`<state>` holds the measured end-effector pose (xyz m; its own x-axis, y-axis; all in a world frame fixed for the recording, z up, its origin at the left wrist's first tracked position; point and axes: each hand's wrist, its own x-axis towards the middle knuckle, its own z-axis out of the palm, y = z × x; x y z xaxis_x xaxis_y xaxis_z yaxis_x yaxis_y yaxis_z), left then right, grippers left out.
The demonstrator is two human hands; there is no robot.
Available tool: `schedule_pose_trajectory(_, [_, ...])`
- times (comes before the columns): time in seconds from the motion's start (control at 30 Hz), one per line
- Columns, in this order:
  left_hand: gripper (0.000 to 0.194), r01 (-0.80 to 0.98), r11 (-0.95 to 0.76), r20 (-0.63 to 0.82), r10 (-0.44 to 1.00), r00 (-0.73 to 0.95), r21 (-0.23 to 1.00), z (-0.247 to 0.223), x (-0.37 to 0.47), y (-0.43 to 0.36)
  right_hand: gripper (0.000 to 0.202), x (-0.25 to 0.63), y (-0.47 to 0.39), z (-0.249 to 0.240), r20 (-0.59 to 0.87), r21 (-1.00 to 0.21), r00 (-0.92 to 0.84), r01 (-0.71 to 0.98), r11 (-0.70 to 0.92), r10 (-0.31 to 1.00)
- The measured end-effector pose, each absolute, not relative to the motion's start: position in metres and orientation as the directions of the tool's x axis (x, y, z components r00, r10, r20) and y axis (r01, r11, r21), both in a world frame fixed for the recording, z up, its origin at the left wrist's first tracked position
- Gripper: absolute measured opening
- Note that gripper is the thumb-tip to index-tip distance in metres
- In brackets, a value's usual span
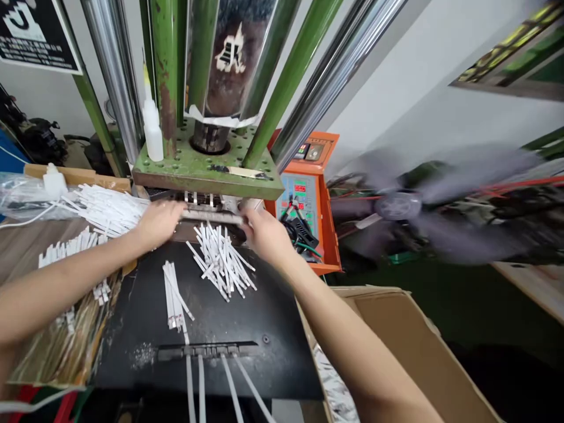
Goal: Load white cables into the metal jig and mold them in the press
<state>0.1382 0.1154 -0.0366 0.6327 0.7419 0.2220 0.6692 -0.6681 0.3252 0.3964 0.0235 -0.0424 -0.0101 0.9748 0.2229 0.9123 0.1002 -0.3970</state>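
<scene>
A long metal bar lies crosswise under the press's green plate, with a row of small shiny metal pieces behind it. My left hand, slightly blurred, grips the bar's left end. Around its right end are the closed fingers of my right hand. Just in front of the bar, a loose pile of white strips rests on the black work surface. A smaller bunch of white strips lies nearer to me. At the front, a dark slotted holder has several white strips in it.
More white strips are heaped at the left. A white bottle with a needle tip stands on the green plate. To the right are an orange control box, a spinning fan and an open cardboard box.
</scene>
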Motion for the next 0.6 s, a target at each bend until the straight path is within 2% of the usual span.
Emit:
schedule_pose_trajectory(0.07, [0.030, 0.593, -0.759, 0.146, 0.641, 0.754, 0.268, -0.039, 0.132, 0.069, 0.014, 0.403, -0.040, -0.043, 0.171, -0.396, -0.131, 0.898, 0.190, 0.977])
schedule_pose_trajectory(0.13, [0.028, 0.513, -0.821, 0.063, 0.542, 0.838, 0.249, -0.041, 0.129, 0.023, 0.009, 0.408, -0.094, -0.046, 0.074, -0.469, -0.218, 0.854, 0.227, 0.973])
schedule_pose_trajectory(0.23, [0.021, 0.459, -0.855, -0.029, 0.467, 0.884, 0.243, -0.043, 0.128, -0.021, 0.007, 0.411, -0.142, -0.052, -0.073, -0.532, -0.227, 0.833, 0.154, 0.971])
schedule_pose_trajectory(0.33, [0.021, 0.494, -0.794, -0.085, 0.498, 0.863, 0.354, -0.039, 0.128, -0.018, 0.006, 0.410, -0.138, -0.052, -0.089, -0.614, -0.214, 0.781, 0.115, 0.973])
schedule_pose_trajectory(0.4, [0.038, 0.570, -0.678, -0.034, 0.629, 0.777, 0.464, -0.034, 0.132, 0.008, 0.011, 0.405, -0.105, -0.047, -0.026, -0.743, -0.186, 0.660, 0.106, 0.982])
schedule_pose_trajectory(0.47, [0.049, 0.630, -0.495, 0.075, 0.818, 0.571, 0.599, -0.029, 0.141, 0.044, 0.018, 0.392, -0.054, -0.040, 0.015, -0.903, -0.046, 0.429, 0.034, 0.999])
schedule_pose_trajectory(0.53, [0.045, 0.599, -0.278, 0.097, 0.944, 0.316, 0.751, -0.027, 0.155, 0.081, 0.016, 0.372, 0.006, -0.035, -0.059, -0.995, 0.195, 0.071, -0.074, 0.979])
schedule_pose_trajectory(0.6, [0.036, 0.558, -0.160, 0.047, 0.976, 0.211, 0.814, -0.028, 0.172, 0.110, 0.011, 0.347, 0.061, -0.032, -0.070, -0.997, 0.268, -0.061, -0.056, 0.961])
